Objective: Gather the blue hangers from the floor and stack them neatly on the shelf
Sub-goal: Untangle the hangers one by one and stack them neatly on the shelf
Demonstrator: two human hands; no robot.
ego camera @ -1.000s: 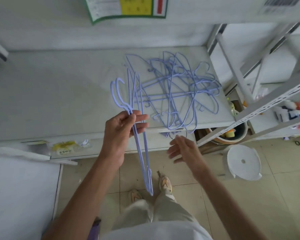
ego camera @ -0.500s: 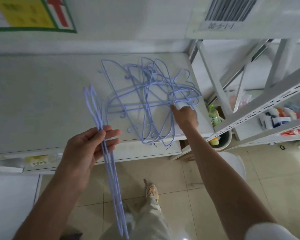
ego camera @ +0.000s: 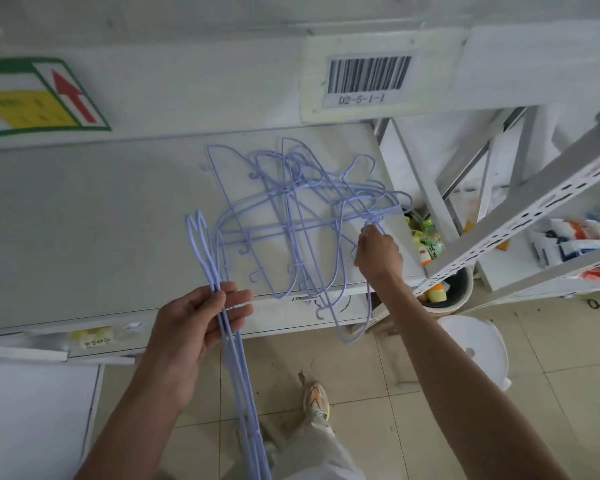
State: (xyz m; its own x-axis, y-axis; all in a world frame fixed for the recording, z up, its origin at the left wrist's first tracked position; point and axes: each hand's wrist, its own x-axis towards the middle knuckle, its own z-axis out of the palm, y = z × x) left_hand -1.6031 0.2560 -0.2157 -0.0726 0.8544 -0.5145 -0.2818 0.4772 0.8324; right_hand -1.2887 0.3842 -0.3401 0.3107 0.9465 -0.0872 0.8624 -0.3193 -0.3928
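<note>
The left hand [ego camera: 201, 327] has its grip closed around a bunch [ego camera: 222, 306] of blue hangers, thumb over fingers; their hooks rise above the shelf [ego camera: 84, 230], and their lower ends run off the bottom edge. How many it holds is hard to count. The right hand [ego camera: 378, 252] reaches into the tangle [ego camera: 302, 223] of hangers on the shelf, fingers pinched on one wire near the right edge. Some of the tangle overhangs the shelf front. A bin [ego camera: 459, 289] sits partly hidden behind the shelf frame.
</note>
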